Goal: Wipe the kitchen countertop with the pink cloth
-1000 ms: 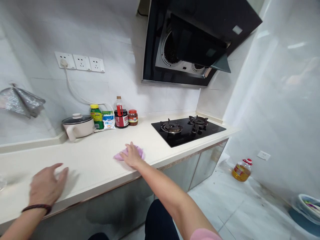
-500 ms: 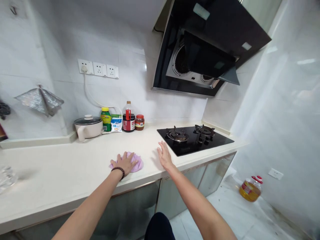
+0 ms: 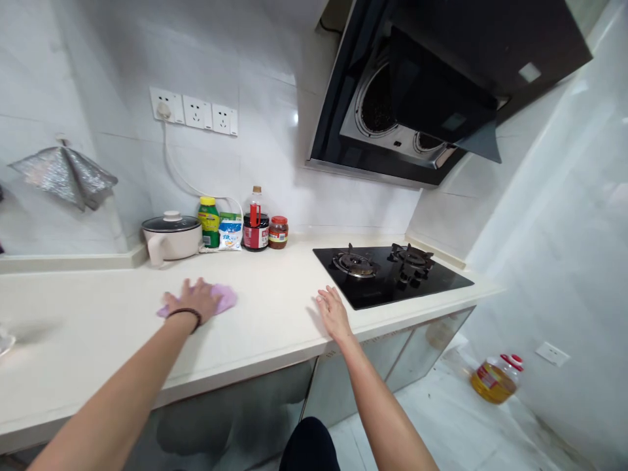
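My right hand (image 3: 334, 314), fingers loosely apart, is near the front edge of the desk (image 3: 275, 307). My left hand (image 3: 197, 302), fingers spread wide, lies over the cloth (image 3: 226, 297) on it. Beyond are the stove (image 3: 390, 280), then the pot (image 3: 177, 243) and jar (image 3: 278, 234) by the wall (image 3: 275, 157).

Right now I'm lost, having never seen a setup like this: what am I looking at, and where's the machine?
There's no machine here, just a person's two bare hands. The view comes from a camera worn on their head, looking forward and down. The left hand lies spread on a purple cloth on the pale countertop. The right hand is open and holds nothing, near the black cooktop. Toward the wall stand a lidded pot, a green bottle, a white-and-blue packet and a red-lidded jar.
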Available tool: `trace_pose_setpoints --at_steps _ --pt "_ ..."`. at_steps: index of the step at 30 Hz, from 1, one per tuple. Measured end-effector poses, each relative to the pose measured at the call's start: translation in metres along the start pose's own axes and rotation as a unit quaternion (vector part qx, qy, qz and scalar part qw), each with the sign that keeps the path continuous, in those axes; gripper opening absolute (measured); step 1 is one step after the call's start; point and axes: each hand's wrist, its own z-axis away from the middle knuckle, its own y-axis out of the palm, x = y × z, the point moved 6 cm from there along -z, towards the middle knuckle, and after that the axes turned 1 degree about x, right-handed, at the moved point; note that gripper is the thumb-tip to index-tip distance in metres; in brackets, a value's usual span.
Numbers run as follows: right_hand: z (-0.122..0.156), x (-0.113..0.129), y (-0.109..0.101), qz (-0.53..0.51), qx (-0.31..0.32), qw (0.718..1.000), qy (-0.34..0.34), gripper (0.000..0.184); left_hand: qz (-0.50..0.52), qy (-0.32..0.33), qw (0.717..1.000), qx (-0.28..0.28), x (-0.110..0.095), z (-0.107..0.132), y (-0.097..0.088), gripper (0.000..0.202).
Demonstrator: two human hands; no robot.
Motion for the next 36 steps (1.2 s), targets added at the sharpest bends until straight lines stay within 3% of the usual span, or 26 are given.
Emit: trace_pose_setpoints --at_steps 3,6,10,13,15,17,20,24,27,29,31,33,36 --pt "0.003 0.000 0.001 -0.009 -0.008 1.000 0.001 0.049 -0.022 -0.065 0.997 -0.029 0.070 -0.004 -0.011 0.061" --pt "0.007 0.004 0.001 -0.015 -0.020 1.000 -0.016 0.043 -0.017 -0.102 0.994 -0.029 0.111 -0.001 -0.010 0.061" --pt "0.011 0.008 0.001 -0.005 -0.026 0.999 -0.032 0.040 0.005 -0.105 0.994 -0.041 0.128 -0.003 -0.003 0.058" --pt "0.012 0.009 0.003 0.007 -0.014 0.999 -0.035 0.039 0.002 -0.087 0.996 -0.029 0.123 -0.008 0.002 0.058" --pt "0.012 0.009 0.005 0.016 -0.001 0.999 -0.039 0.039 0.003 -0.042 0.999 -0.003 0.101 -0.010 0.005 0.057" --pt "0.012 0.009 0.006 0.026 0.006 0.999 -0.039 0.039 0.006 0.034 0.999 0.023 0.058 -0.008 0.010 0.057" --pt "0.010 0.009 0.006 0.041 0.010 0.998 -0.040 0.041 0.005 0.139 0.989 0.045 -0.037 0.003 0.019 0.058" --pt "0.008 0.004 0.006 0.058 0.011 0.997 -0.055 0.042 0.050 0.275 0.957 0.072 -0.168 0.041 0.034 0.060" --pt "0.008 -0.008 0.007 0.074 0.009 0.995 -0.066 0.048 0.090 0.363 0.923 0.087 -0.230 0.061 0.041 0.069" --pt "0.004 -0.018 0.008 0.083 0.004 0.993 -0.081 0.055 0.101 0.393 0.909 0.093 -0.244 0.054 0.042 0.070" --pt "-0.003 -0.028 0.010 0.093 -0.004 0.991 -0.091 0.060 0.109 0.384 0.913 0.089 -0.236 0.034 0.038 0.066" --pt "-0.007 -0.035 0.012 0.101 0.000 0.990 -0.098 0.064 0.113 0.332 0.933 0.080 -0.209 0.009 0.033 0.060" --pt "-0.008 -0.040 0.011 0.106 0.013 0.990 -0.098 0.067 0.113 0.233 0.964 0.063 -0.151 -0.024 0.022 0.055"
